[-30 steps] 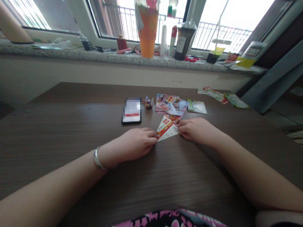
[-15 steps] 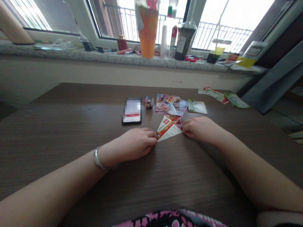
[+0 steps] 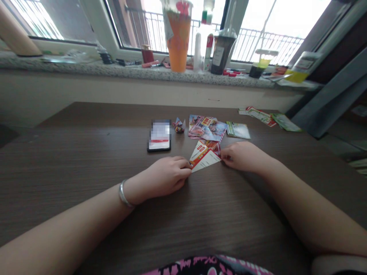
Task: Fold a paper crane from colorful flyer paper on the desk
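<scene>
A folded printed paper (image 3: 204, 160), white with red and yellow print, lies on the table between my hands. Its near flap forms a pale triangle. My left hand (image 3: 169, 175), with a silver bangle at the wrist, pinches the paper's left corner, fingers closed. At the right corner my right hand (image 3: 242, 156) pinches the edge with curled fingers. Just behind the paper lies a stack of colourful printed leaflets (image 3: 209, 127), partly overlapping it. A small folded paper figure (image 3: 179, 125) stands left of the stack. The fingertips of both hands are partly hidden.
A phone (image 3: 159, 135) with a lit, blurred screen lies behind my left hand. Green-and-white papers (image 3: 238, 130) sit right of the stack, and more paper strips (image 3: 260, 116) lie farther back. On the windowsill (image 3: 126, 70) stand an orange drink cup (image 3: 178, 46), a dark cup (image 3: 222, 53) and bottles.
My left hand and wrist have shifted very slightly to the right. The paper stays between both hands, and the view has tilted a little.
</scene>
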`<action>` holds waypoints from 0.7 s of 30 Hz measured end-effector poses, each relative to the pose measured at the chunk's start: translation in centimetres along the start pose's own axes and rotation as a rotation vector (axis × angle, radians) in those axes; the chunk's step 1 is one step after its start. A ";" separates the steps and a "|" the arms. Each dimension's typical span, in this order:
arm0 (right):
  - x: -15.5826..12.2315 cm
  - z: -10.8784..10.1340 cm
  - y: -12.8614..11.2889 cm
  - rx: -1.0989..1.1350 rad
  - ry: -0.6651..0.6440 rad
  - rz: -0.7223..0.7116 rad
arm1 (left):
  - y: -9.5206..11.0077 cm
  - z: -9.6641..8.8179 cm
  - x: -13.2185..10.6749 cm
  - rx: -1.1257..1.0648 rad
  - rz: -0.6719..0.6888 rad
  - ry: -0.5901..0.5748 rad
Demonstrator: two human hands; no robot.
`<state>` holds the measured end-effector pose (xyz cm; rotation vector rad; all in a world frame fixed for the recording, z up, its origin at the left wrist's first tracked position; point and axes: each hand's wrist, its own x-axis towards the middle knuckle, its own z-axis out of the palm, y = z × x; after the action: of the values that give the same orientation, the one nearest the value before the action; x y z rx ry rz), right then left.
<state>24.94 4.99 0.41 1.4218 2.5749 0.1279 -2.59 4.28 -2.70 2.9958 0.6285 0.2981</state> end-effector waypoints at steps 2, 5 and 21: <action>0.0 -0.3 -0.3 -0.030 0.018 0.054 | 0.1 0.1 0.1 0.016 -0.005 0.013; 0.0 -0.5 -0.2 -0.035 0.034 0.086 | 0.2 0.0 0.3 0.039 0.030 0.059; 1.2 3.2 -3.0 0.329 0.353 -0.134 | 1.1 0.6 0.6 0.032 -0.237 0.129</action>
<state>22.50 4.31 -3.38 1.4308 3.0904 -0.0770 -1.52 3.50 -3.05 2.9080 0.9983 0.4706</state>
